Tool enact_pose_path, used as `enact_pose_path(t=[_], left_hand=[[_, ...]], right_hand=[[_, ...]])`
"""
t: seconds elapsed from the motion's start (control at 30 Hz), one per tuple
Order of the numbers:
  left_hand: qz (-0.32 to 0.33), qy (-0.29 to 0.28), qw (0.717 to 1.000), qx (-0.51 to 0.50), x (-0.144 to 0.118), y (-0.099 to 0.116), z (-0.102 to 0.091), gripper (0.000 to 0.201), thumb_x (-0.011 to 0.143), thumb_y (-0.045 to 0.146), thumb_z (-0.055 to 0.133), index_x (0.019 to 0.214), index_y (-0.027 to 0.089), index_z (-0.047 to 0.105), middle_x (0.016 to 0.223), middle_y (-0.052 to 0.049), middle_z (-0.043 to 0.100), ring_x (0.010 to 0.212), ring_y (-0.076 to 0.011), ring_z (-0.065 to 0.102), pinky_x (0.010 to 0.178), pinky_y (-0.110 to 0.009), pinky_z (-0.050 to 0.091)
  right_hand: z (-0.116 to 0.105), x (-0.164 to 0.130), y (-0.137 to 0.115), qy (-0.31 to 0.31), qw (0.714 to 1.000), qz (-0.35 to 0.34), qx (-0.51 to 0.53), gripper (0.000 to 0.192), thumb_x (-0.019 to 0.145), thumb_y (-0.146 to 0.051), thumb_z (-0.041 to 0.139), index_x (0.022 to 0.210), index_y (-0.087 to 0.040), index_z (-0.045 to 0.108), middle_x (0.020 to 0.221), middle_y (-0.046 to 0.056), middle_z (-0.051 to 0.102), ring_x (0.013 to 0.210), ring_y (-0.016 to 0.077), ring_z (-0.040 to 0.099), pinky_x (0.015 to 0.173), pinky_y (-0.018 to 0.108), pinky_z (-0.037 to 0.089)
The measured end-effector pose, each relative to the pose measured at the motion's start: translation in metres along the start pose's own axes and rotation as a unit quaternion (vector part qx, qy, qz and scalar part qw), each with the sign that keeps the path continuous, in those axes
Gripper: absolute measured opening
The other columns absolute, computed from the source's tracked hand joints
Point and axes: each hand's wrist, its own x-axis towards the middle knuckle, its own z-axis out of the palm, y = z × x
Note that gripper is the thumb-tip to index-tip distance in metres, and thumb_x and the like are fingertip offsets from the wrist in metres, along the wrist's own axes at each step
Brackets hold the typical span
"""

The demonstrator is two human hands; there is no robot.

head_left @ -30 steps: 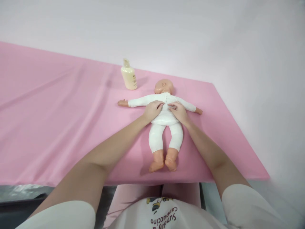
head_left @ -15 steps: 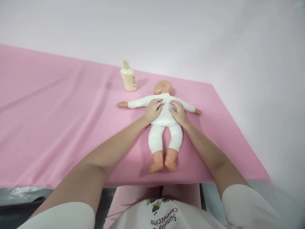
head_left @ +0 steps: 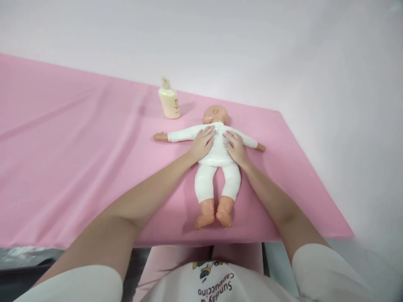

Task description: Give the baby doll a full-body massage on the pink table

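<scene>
A baby doll (head_left: 217, 176) in a white suit lies face down on the pink sheet (head_left: 78, 155), head away from me, arms spread, bare feet toward me. My left hand (head_left: 202, 143) rests flat on the left side of its back, fingers spread. My right hand (head_left: 234, 147) rests flat on the right side of its back, fingers apart. Both palms press on the white cloth; neither hand grips anything.
A cream lotion bottle (head_left: 169, 101) stands upright on the sheet, behind and left of the doll's head. The bed's right edge (head_left: 315, 176) runs close to the doll's right arm. A pale wall (head_left: 252, 50) lies behind. My white shirt shows at the bottom.
Both hands have slid a little up the doll's back toward its shoulders, with the fingers spreading flatter. The doll and the bottle stay in place.
</scene>
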Motion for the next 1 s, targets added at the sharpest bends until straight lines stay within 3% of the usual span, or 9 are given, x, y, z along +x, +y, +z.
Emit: enact_pose_path(t=[0.2, 0.27, 0.33, 0.47, 0.6, 0.73, 0.87, 1.0], left_hand=[[-0.019, 0.027, 0.999, -0.003, 0.001, -0.009, 0.005, 0.057, 0.092, 0.03, 0.037, 0.143, 0.007, 0.039, 0.157, -0.019, 0.027, 0.147, -0.0267, 0.024, 0.121, -0.047, 0.02], [-0.021, 0.038, 0.999, -0.009, 0.001, -0.011, 0.006, 0.058, 0.09, 0.031, 0.039, 0.143, 0.008, 0.039, 0.157, -0.018, 0.028, 0.146, -0.0272, 0.025, 0.12, -0.048, 0.022], [-0.009, 0.055, 0.998, -0.009, 0.001, -0.011, 0.004, 0.053, 0.089, 0.031, 0.04, 0.138, 0.012, 0.046, 0.152, -0.016, 0.039, 0.143, -0.0264, 0.032, 0.118, -0.048, 0.026], [0.079, 0.023, 0.997, 0.005, -0.003, 0.003, -0.008, 0.033, 0.089, 0.03, 0.035, 0.095, 0.019, 0.066, 0.104, -0.012, 0.07, 0.106, -0.0236, 0.06, 0.102, -0.044, 0.043], [0.143, -0.05, 0.989, -0.003, -0.009, 0.017, -0.016, 0.03, 0.087, 0.037, 0.036, 0.068, 0.022, 0.055, 0.071, -0.009, 0.063, 0.075, -0.0211, 0.059, 0.078, -0.036, 0.048], [0.15, -0.067, 0.986, -0.015, -0.011, 0.02, -0.017, 0.03, 0.083, 0.041, 0.04, 0.059, 0.023, 0.042, 0.06, -0.004, 0.055, 0.061, -0.0183, 0.051, 0.066, -0.033, 0.044], [0.137, -0.065, 0.988, -0.032, -0.009, 0.02, -0.013, 0.027, 0.081, 0.038, 0.046, 0.059, 0.023, 0.042, 0.058, -0.001, 0.052, 0.059, -0.0164, 0.049, 0.064, -0.031, 0.042], [0.108, -0.03, 0.993, -0.039, -0.005, 0.018, -0.009, 0.016, 0.082, 0.032, 0.048, 0.07, 0.022, 0.053, 0.072, -0.003, 0.062, 0.072, -0.0176, 0.055, 0.075, -0.032, 0.045]], right_hand=[[0.001, 0.0, -0.001, -0.05, 0.999, 0.018, 0.013, 0.057, 0.081, -0.008, 0.041, 0.136, -0.018, 0.052, 0.153, 0.006, 0.037, 0.146, 0.0252, 0.023, 0.121, 0.049, 0.018], [0.001, 0.0, -0.001, -0.054, 0.998, 0.025, 0.013, 0.06, 0.08, -0.008, 0.04, 0.139, -0.017, 0.049, 0.153, 0.006, 0.036, 0.145, 0.025, 0.025, 0.121, 0.048, 0.018], [0.0, 0.001, -0.004, -0.046, 0.999, 0.015, 0.002, 0.057, 0.08, -0.008, 0.04, 0.135, -0.019, 0.052, 0.15, 0.007, 0.041, 0.141, 0.0245, 0.032, 0.12, 0.047, 0.022], [-0.006, -0.001, -0.018, -0.026, 0.998, -0.034, -0.043, 0.037, 0.083, -0.014, 0.04, 0.113, -0.015, 0.062, 0.119, 0.013, 0.061, 0.115, 0.0263, 0.051, 0.105, 0.045, 0.039], [-0.015, -0.005, -0.035, -0.105, 0.988, -0.11, -0.029, 0.018, 0.088, -0.024, 0.041, 0.079, -0.021, 0.056, 0.079, 0.005, 0.059, 0.08, 0.0208, 0.054, 0.079, 0.035, 0.045], [-0.018, -0.006, -0.038, -0.158, 0.977, -0.145, 0.022, 0.012, 0.08, -0.025, 0.051, 0.07, -0.022, 0.047, 0.066, -0.001, 0.048, 0.066, 0.0163, 0.047, 0.067, 0.03, 0.04], [-0.013, -0.003, -0.03, -0.131, 0.981, -0.125, 0.071, 0.01, 0.072, -0.013, 0.045, 0.068, -0.022, 0.045, 0.071, 0.0, 0.051, 0.072, 0.0171, 0.05, 0.072, 0.03, 0.041], [-0.007, -0.002, -0.022, -0.075, 0.991, -0.086, 0.072, 0.018, 0.067, -0.007, 0.041, 0.071, -0.022, 0.05, 0.08, 0.002, 0.055, 0.085, 0.0193, 0.054, 0.086, 0.034, 0.043]])
